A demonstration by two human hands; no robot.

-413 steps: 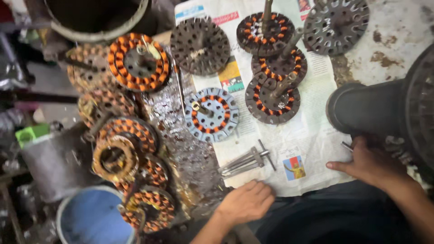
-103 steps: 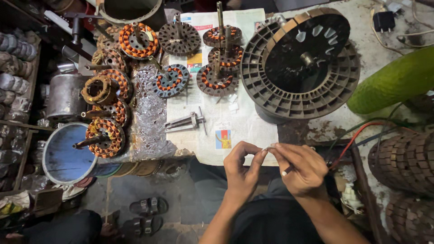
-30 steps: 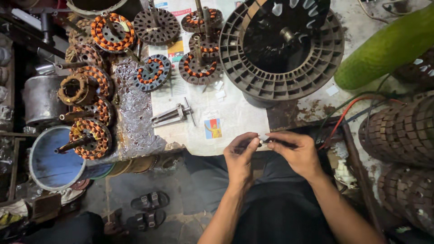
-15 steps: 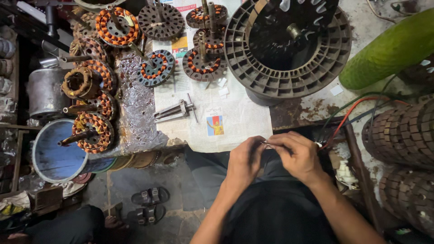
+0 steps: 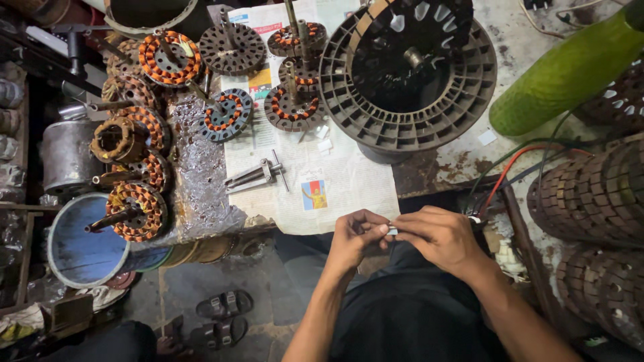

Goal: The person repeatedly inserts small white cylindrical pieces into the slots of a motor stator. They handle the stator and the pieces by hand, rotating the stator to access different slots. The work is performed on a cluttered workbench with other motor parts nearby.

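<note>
Pinching a small white piece [image 5: 392, 230] between both hands, left hand [image 5: 355, 236] grip clenched, right hand [image 5: 439, 236] grip likewise.

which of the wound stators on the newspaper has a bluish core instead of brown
The blue-grey round stator with orange windings at the newspaper's left edge; the other stators there have dark brown cores.

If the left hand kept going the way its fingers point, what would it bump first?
The left hand points right, so it would probably bump the right hand first: their fingertips already meet around a small white piece.
</note>
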